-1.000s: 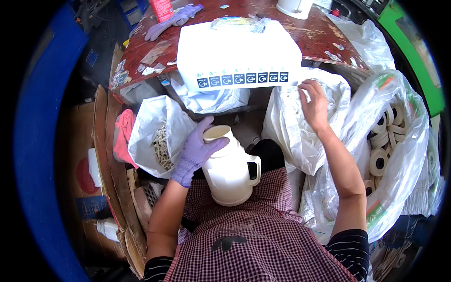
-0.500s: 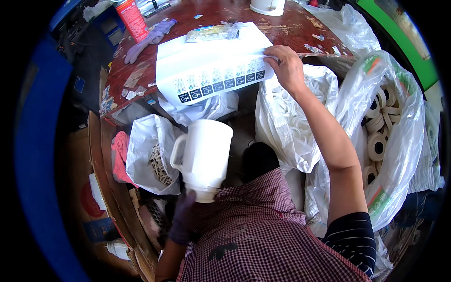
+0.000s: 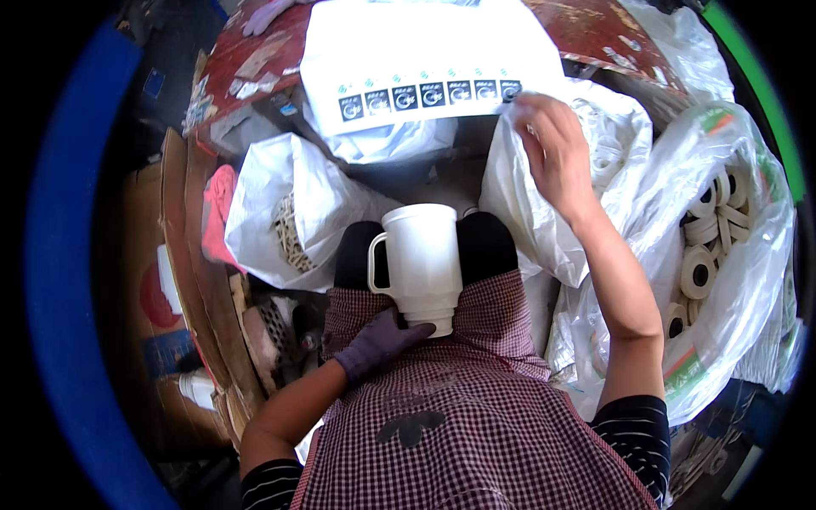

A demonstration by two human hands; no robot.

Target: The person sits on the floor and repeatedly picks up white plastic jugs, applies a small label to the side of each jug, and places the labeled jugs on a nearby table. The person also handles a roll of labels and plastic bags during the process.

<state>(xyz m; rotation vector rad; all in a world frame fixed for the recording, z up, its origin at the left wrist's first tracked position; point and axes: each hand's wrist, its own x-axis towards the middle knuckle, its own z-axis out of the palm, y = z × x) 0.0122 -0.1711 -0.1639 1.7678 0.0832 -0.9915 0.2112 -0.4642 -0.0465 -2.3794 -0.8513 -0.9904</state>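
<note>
A cream-white travel mug (image 3: 422, 255) with a side handle and a narrow stepped base rests over my lap, its wide end away from me. My left hand (image 3: 387, 342), in a purple glove, grips the mug by its base. Over the front of the table lies a white sheet (image 3: 429, 51) bearing a row of small black-and-white labels near its lower edge. My bare right hand (image 3: 557, 153) is at the sheet's lower right corner, beside the last label. Motion smears its fingertips, so whether they pinch anything is unclear.
A worn red table (image 3: 586, 34) stands ahead. On the left, a white bag (image 3: 272, 212) holds small pale pieces beside a pink cloth (image 3: 219, 212). To the right are a white bag of pale strips (image 3: 608, 140) and a clear bag with tape rolls (image 3: 699, 272).
The mug has moved right and toward me, now over my lap. My right hand has left the sheet's right edge for its lower corner. The view has tilted down.
</note>
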